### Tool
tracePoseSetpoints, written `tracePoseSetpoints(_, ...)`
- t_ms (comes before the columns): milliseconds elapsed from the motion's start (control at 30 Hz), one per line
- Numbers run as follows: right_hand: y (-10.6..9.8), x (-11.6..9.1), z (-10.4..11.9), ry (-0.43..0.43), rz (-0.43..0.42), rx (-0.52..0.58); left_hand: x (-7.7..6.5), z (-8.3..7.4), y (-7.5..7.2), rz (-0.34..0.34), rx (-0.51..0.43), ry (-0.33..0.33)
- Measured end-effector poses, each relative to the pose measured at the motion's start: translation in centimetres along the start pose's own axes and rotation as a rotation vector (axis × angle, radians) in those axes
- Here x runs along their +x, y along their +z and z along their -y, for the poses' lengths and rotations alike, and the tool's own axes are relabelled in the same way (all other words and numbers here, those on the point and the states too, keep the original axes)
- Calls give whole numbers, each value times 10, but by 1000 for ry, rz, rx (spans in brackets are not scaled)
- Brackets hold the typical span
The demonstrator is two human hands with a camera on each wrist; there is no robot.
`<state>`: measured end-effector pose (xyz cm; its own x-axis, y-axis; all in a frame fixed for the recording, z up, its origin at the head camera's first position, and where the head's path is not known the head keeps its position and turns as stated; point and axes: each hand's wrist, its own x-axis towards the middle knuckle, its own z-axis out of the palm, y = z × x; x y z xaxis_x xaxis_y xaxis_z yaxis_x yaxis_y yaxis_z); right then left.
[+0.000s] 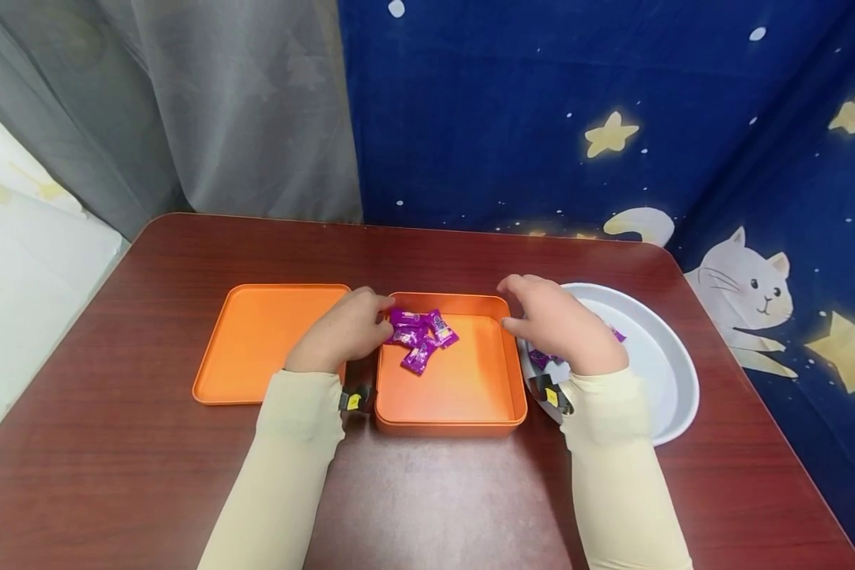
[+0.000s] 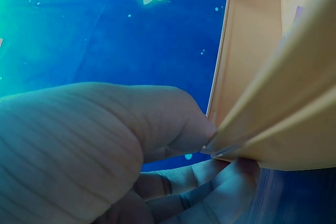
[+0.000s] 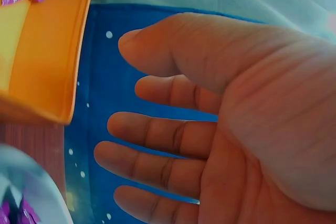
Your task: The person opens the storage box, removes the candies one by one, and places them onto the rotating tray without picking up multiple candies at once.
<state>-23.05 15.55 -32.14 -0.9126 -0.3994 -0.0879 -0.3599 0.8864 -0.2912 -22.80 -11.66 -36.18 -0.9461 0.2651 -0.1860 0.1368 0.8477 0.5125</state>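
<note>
An orange box (image 1: 450,388) stands in the middle of the table, several purple-wrapped candies (image 1: 417,336) lying in its far left part. At its far left corner my left hand (image 1: 345,326) pinches the wall; the left wrist view shows the thumb inside or on the rim and fingers beneath, around the box corner (image 2: 226,142). My right hand (image 1: 559,321) hovers by the box's right wall, over the edge of a white round tray (image 1: 666,372). Its fingers (image 3: 157,129) are spread and relaxed, holding nothing. More purple candies (image 3: 18,213) lie in the tray, partly hidden by the right hand and wrist.
A flat orange lid (image 1: 264,340) lies on the table left of the box, partly behind the left hand. The dark red-brown table (image 1: 128,348) ends at a grey curtain (image 1: 249,103) and a blue star-patterned curtain (image 1: 499,111).
</note>
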Motion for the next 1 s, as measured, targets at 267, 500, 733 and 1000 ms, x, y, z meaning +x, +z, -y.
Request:
tracePoseSetpoints(267,12,13,17,-68,24,-23,0,0,-1,-20,14,17)
tracePoseSetpoints(500,25,20,34,-104,68,-56,0,1,-1,-18,17,23)
tracePoseSetpoints(733,42,28,42,-160,119,-86,0,2,0,-21,11,39)
tracePoseSetpoints(1000,59,35,45,-172,151,-122,0,2,0,-21,9,52)
